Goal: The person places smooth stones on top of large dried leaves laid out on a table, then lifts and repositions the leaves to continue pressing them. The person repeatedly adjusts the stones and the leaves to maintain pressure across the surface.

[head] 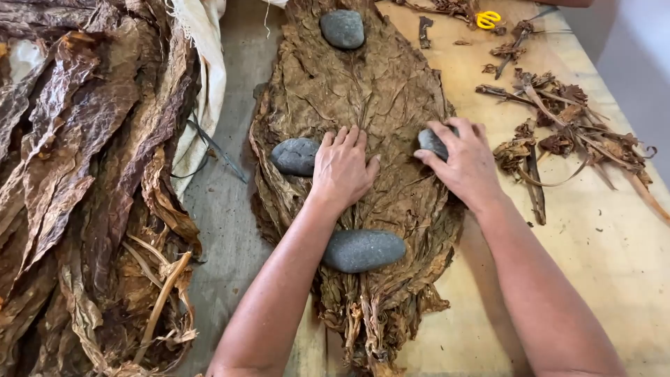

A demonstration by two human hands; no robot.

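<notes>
My left hand (342, 167) lies flat on the leaf pile (363, 105). My right hand (460, 160) grips a stone (431, 142). Three stones already sit around my hands.

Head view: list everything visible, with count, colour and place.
leaf stack: one, brown, flattened at table centre
stones: four, grey, on the leaf stack; top, left, right, bottom
loose leaves: a heap, dark brown, far left
cloth: one, off-white, between heap and stack
stems: scattered scraps, brown, right side
scissors: one pair, yellow handles, top right
table: one, pale wood
left hand: flat on the leaf stack, beside the left stone
right hand: gripping the right stone
</notes>
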